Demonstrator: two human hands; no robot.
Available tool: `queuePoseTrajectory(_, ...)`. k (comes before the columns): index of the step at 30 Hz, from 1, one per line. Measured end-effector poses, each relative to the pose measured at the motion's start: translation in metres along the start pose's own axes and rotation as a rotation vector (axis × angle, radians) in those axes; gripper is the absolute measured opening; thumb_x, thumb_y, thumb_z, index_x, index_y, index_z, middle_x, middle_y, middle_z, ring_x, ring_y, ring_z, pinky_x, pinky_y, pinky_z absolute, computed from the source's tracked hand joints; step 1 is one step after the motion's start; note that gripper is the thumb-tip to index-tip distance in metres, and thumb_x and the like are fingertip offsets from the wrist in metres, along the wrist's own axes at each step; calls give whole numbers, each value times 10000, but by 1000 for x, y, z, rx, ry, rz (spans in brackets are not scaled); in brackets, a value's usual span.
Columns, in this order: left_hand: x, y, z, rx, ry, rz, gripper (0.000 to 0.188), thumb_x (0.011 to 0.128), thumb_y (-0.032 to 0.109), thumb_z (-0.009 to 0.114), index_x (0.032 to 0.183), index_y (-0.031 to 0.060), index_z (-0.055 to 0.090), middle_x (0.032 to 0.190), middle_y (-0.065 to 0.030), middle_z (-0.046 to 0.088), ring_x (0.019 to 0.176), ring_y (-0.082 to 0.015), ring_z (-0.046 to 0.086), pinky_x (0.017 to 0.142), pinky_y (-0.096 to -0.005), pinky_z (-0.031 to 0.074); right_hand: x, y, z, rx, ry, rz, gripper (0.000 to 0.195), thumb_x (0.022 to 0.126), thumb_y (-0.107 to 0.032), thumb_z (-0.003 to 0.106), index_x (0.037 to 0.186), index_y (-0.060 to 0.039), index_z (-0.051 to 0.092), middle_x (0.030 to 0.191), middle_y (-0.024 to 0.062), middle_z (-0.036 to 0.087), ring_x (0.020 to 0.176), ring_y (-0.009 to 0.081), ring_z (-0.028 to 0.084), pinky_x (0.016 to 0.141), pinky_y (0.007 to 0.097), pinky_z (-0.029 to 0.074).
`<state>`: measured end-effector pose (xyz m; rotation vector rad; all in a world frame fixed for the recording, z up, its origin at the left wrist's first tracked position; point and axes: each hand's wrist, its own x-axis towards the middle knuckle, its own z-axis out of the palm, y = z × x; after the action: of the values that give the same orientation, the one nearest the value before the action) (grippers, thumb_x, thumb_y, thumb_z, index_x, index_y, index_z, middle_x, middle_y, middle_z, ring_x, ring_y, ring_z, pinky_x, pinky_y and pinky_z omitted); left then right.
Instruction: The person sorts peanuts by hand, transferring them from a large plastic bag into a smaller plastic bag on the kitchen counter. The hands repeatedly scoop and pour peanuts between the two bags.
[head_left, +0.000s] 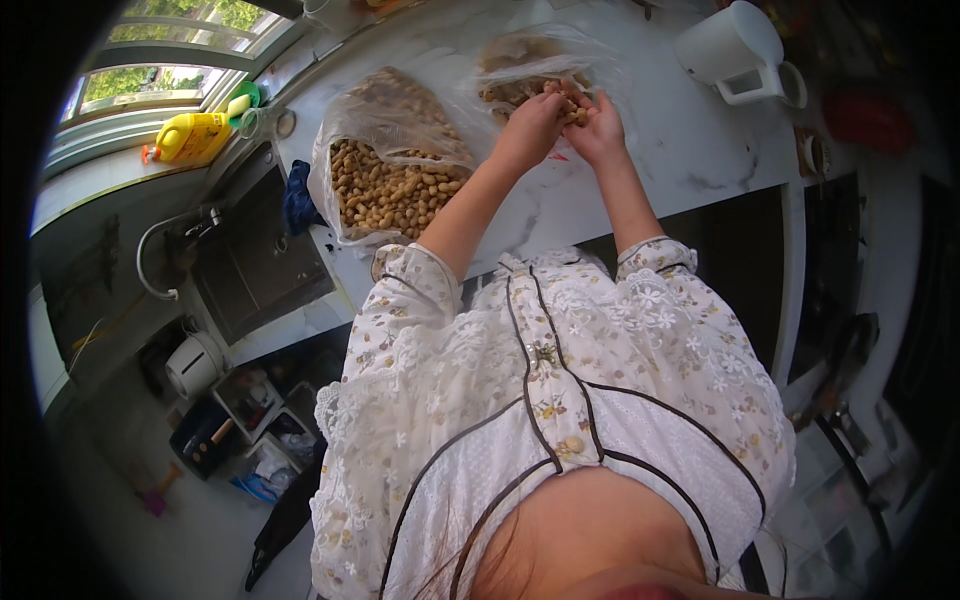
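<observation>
My left hand (536, 127) and my right hand (598, 131) meet over the near edge of a clear plastic bag (525, 49) that holds peanut shells or peanuts. Several unshelled peanuts (576, 116) lie in the cupped right hand, and the left fingers reach onto them. Whether the left fingers pinch one is hard to see. To the left of my hands, a larger clear plastic bag (326, 161) stands with its mouth open, full of peanuts in their shells (397, 191).
A white pitcher (731, 49) stands on the marble-patterned counter (675, 161) at the right. A dark blue cloth (299, 199) lies between the large bag and the sink (259, 262) with its faucet (150, 247). A yellow bottle (196, 135) and glass jars (268, 122) stand by the window.
</observation>
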<state>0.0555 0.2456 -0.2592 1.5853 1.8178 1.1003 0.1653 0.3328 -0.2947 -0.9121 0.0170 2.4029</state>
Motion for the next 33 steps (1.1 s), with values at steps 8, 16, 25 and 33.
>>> queuePoseTrajectory(8, -13, 14, 14, -30, 114, -152, 279, 764, 110, 687, 1021, 21, 625, 1021, -172, 579, 928, -355, 583, 808, -407, 485, -6, 7, 3, 7, -39, -57, 670, 1007, -508, 224, 1210, 62, 511, 1189, 220, 577, 1136, 343, 547, 1030, 443, 427)
queuePoseTrajectory(16, -13, 19, 17, -55, 313, -131, 220, 772, 128, 716, 953, 14, 663, 895, -150, 585, 809, -304, 592, 715, -371, 489, -21, 11, 5, 44, -104, -87, 692, 999, -535, 257, 1208, 79, 498, 1225, 207, 549, 1145, 345, 526, 1032, 445, 414)
queuePoseTrajectory(25, -65, 22, -45, -638, 266, -682, 169, 900, 168, 645, 965, 11, 641, 785, -38, 631, 607, -105, 550, 569, -235, 451, -23, -10, 11, 68, -13, -140, 695, 1017, -496, 228, 1226, 124, 462, 1278, 236, 498, 1225, 355, 466, 1068, 435, 383)
queuePoseTrajectory(33, -24, 13, -13, -264, 293, -287, 127, 850, 128, 613, 940, 44, 640, 839, -104, 629, 697, -238, 607, 623, -343, 490, -30, 0, 21, 0, -72, -49, 711, 1007, -527, 223, 1242, 90, 485, 1291, 218, 509, 1229, 333, 465, 1079, 428, 362)
